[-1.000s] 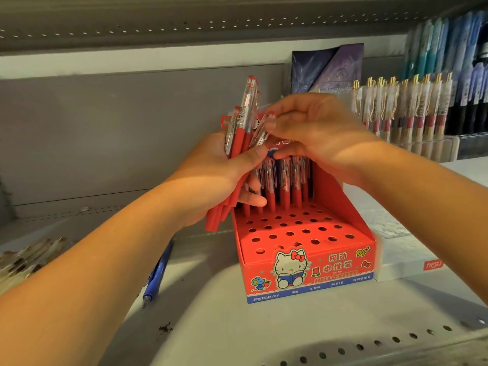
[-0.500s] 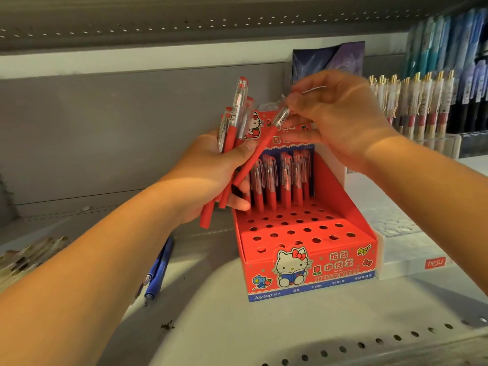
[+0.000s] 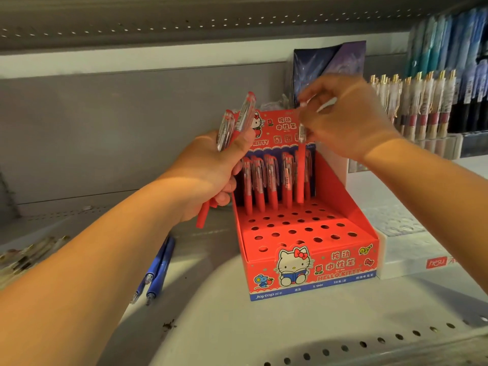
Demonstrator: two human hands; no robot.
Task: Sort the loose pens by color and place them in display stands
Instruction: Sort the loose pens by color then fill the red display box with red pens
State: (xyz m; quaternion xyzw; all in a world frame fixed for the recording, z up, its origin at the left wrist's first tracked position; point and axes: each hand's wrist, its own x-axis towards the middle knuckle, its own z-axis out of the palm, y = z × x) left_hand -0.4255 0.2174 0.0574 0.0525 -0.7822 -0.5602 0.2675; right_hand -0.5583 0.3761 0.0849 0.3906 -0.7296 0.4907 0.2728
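A red cardboard display stand (image 3: 311, 262) with a cartoon cat print and rows of holes sits on the shelf. Several red pens (image 3: 266, 180) stand upright in its back row. My left hand (image 3: 211, 173), left of the stand, is closed around a bunch of red pens (image 3: 239, 122) with clear caps. My right hand (image 3: 348, 117) pinches the top of a single red pen (image 3: 301, 165), held upright with its tip down at the right end of the back row. Two blue pens (image 3: 158, 270) lie loose on the shelf under my left forearm.
A clear rack of gold-tipped pens (image 3: 417, 107) stands at the back right, with a white box (image 3: 412, 249) beside the stand. More loose pens (image 3: 29, 254) lie at the far left. The perforated shelf edge (image 3: 369, 342) runs along the front.
My right hand drew one red pen out of the left-hand bunch, swung it from slanted to upright and lowered it to the stand's back row. The left hand stayed put.
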